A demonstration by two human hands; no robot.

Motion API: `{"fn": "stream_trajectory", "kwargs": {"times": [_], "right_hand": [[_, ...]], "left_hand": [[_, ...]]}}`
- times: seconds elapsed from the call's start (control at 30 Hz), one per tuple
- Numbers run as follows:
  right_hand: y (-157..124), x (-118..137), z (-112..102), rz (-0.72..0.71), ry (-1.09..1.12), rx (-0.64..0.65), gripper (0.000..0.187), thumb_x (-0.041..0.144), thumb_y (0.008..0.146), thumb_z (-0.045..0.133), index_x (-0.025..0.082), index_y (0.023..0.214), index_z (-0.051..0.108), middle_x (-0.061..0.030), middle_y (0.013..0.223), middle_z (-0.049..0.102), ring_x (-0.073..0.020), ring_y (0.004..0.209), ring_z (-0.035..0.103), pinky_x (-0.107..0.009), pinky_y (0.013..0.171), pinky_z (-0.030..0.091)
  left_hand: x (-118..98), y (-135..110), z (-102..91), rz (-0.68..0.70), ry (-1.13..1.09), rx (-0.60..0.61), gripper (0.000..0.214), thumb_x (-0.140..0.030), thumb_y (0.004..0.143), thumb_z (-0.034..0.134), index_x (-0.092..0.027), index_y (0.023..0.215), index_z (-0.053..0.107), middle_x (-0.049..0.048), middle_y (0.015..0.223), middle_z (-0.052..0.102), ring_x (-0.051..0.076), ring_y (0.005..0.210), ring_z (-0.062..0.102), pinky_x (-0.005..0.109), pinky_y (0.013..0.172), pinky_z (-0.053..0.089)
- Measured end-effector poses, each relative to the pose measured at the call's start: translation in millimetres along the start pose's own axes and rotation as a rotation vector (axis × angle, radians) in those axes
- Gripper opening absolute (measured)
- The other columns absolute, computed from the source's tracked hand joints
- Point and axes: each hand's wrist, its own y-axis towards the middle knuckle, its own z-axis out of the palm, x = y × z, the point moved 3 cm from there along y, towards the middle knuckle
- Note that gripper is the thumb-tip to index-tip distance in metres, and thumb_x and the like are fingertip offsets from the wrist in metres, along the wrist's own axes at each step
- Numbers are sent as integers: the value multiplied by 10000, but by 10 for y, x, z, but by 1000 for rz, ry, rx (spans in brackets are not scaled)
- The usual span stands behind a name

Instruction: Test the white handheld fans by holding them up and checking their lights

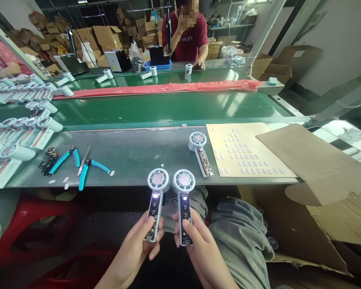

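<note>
My left hand (141, 239) is closed round the handle of a white handheld fan (158, 180), thumb on its bare circuit board. A second handheld fan (184, 181) is gripped the same way in my right hand (198, 237), its thumb also on the board. Both fans are held upright side by side, just off the table's front edge, and a light glows near the top of each board. Beyond them on the table (132, 150) lies a third fan (197, 140) with its board exposed.
Yellow sheet (252, 152) with small white stickers and a cardboard flap (307, 156) lie at right. Cutting pliers (90, 164), loose circuit boards (49, 160) and many fans (21, 132) are at left. A green conveyor (156, 110) runs behind; across it sits a person (186, 36).
</note>
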Motion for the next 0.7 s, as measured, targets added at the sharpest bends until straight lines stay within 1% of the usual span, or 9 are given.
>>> {"fn": "stream_trajectory", "kwargs": {"times": [0.07, 0.17, 0.3, 0.37, 0.47, 0.53, 0.6, 0.63, 0.7], "right_hand": [[-36, 85, 41, -71, -41, -25, 334, 478, 852, 548, 224, 1065, 584, -35, 883, 562, -185, 756, 513, -265, 676, 437], [-26, 117, 44, -225, -139, -104, 391, 495, 843, 557, 234, 1134, 553, -59, 1041, 555, -230, 964, 495, -288, 803, 423], [54, -37, -31, -43, -130, -80, 426, 518, 816, 572, 195, 1095, 581, -65, 901, 581, -209, 750, 530, -281, 629, 453], [44, -40, -68, -87, -136, -161, 467, 505, 801, 603, 193, 1146, 560, -65, 929, 582, -214, 785, 535, -278, 658, 457], [20, -27, -43, -206, -118, -249, 495, 497, 786, 630, 194, 1168, 544, -71, 1014, 569, -210, 845, 533, -271, 728, 449], [67, -84, -5, -121, -31, -222, 462, 491, 741, 677, 186, 1075, 584, -59, 911, 583, -173, 701, 524, -248, 615, 445], [140, -119, -3, -13, 61, -157, 390, 491, 705, 706, 181, 925, 619, -29, 727, 562, -138, 570, 475, -218, 497, 394], [170, -92, -32, 0, 78, -131, 367, 499, 709, 700, 182, 877, 621, -18, 661, 538, -128, 530, 453, -211, 466, 371], [192, 87, -168, -103, 11, -125, 390, 539, 724, 676, 182, 873, 620, -22, 628, 525, -130, 505, 454, -217, 444, 370]], "left_hand": [[-31, -68, -43, 96, 53, -58, 286, -441, 862, 448, -213, 1011, 534, 20, 767, 465, 92, 539, 348, 196, 411, 284], [8, -82, -135, 280, 85, -181, 324, -481, 839, 470, -213, 1009, 532, -6, 629, 417, 94, 500, 326, 206, 441, 310], [186, 5, -210, 126, 59, -208, 338, -494, 812, 517, -203, 982, 540, -31, 563, 363, 76, 473, 290, 166, 412, 256], [188, -10, -215, 128, 28, -256, 392, -506, 784, 550, -220, 1050, 520, -15, 639, 448, 67, 465, 321, 160, 402, 274], [131, -52, -166, 241, -17, -355, 496, -533, 723, 613, -226, 1098, 505, 19, 774, 535, 96, 573, 454, 171, 490, 389], [139, -2, -92, 203, -44, -306, 488, -542, 721, 611, -207, 1062, 517, 4, 680, 506, 84, 528, 419, 161, 449, 347], [169, 95, -43, 102, -75, -196, 467, -541, 736, 592, -202, 1047, 514, -13, 638, 485, 45, 416, 296, 157, 364, 218], [167, 138, -53, 80, -83, -155, 450, -536, 745, 583, -199, 1035, 514, -14, 643, 490, 33, 393, 258, 158, 353, 186], [100, 173, -179, 149, -86, -148, 421, -529, 757, 577, -197, 1010, 518, -10, 673, 512, 40, 411, 317, 165, 371, 258]]}}
